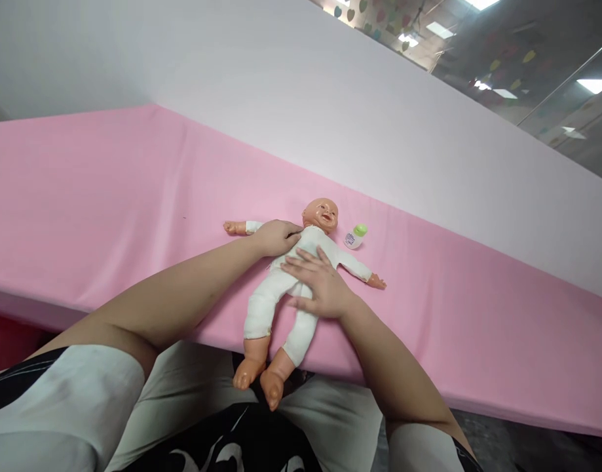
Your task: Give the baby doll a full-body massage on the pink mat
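Observation:
A baby doll (310, 246) with a white cloth body lies on its back, its arms out to the sides and its feet hanging over the near edge of the pink surface. My left hand (277, 237) rests on the doll's shoulder and upper chest, partly covering the arm on that side. Lower down, my right hand (323, 282) lies flat over the belly and hip, fingers spread. A small bottle (354, 236) with a green cap sits beside the doll's head, apart from both hands.
The pink-covered surface (477, 314) runs across the view. A white wall (261, 85) rises behind it, with a glass panel (517, 72) carrying heart shapes above at the right. My legs (330, 406) are below the near edge.

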Available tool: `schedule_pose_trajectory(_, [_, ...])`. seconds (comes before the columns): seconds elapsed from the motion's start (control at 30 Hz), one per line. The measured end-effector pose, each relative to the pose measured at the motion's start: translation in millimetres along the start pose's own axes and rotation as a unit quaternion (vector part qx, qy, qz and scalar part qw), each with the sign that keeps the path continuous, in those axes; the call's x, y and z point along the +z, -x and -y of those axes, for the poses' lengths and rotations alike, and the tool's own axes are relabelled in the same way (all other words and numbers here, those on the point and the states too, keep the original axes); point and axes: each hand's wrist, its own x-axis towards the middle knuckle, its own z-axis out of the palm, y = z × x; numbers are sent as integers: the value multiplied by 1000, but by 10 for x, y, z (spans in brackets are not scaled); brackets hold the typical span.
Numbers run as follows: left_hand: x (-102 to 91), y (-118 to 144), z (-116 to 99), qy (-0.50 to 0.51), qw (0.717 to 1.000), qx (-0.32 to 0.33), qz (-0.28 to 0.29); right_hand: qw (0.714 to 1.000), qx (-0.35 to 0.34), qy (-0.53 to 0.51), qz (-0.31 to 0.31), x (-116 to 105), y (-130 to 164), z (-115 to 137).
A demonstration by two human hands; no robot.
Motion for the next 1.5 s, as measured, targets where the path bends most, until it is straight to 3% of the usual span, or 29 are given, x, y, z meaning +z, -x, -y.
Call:
schedule_pose_trajectory(0.3, [39, -11, -19, -3, 1000, 7, -12, 975, 213, 13, -67, -69, 66, -693])
schedule_pose_trajectory(0.47, [21, 39, -135, -9, 998, 29, -60, 943, 314, 32, -105, -113, 160, -796])
schedule_pose_trajectory(0.57, [-24, 159, -324, 33, 992, 103, -64, 927, 362, 55, -79, -149, 185, -794])
schedule_pose_trajectory(0.73, [-91, 409, -751, 185, 937, 278, 108, 919, 381, 78, -64, -158, 158, -790])
schedule_pose_trajectory(0.87, [-96, 460, -915, 178, 916, 316, 169, 917, 386, 78, -65, -158, 148, -776])
schedule_pose_trajectory(1.13, [14, 248, -643, 22, 966, 216, 140, 926, 368, 45, -72, -183, 173, -756])
schedule_pose_trajectory(1.33, [42, 94, -300, -39, 993, 102, 44, 925, 365, 52, -87, -144, 167, -819])
schedule_pose_trajectory(1.43, [5, 59, -179, -59, 997, 40, 10, 929, 342, 53, -132, -103, 172, -837])
schedule_pose_trajectory(1.5, [-10, 41, -121, -63, 998, 14, 7, 938, 291, 45, -186, -78, 169, -794])
